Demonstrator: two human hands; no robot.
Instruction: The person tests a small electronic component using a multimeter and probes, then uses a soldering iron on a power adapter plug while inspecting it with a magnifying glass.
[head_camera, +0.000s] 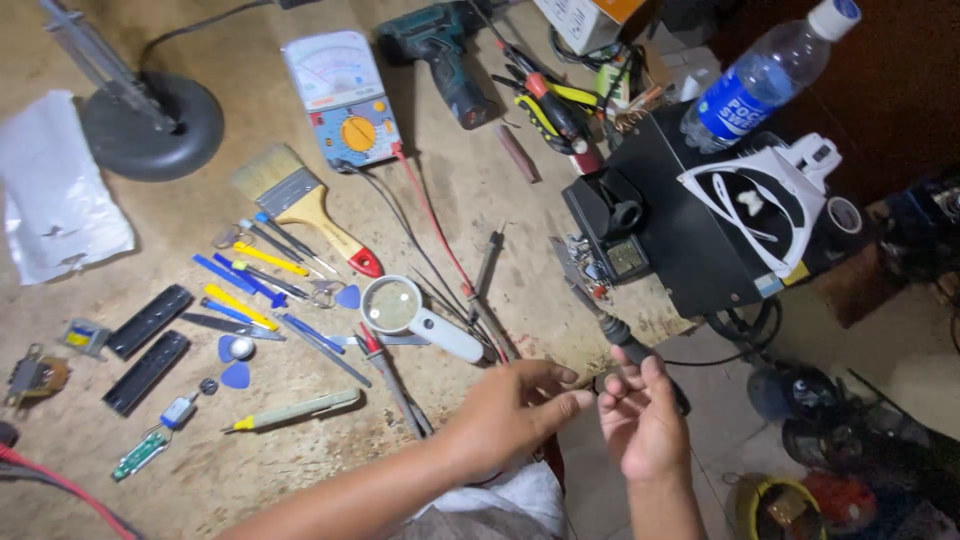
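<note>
Two bare hands meet over the near right edge of the worn wooden counter (450, 200), pinching a very small dark part (599, 388) between their fingertips.

The left hand (510, 405) closes its grip narrowly on the part from one side; the right hand (640, 420) meets it with fingers loosely curled, and what it clasps beyond the part I cannot tell. They hold it off the counter, probably to turn it freely. A black-handled soldering iron (625, 340) lies just behind them at the right edge, beside the black box station (690, 230). A white-handled round magnifying glass (415, 315) lies near the left hand, with small hand tools spread out to its left, within reach.
</note>
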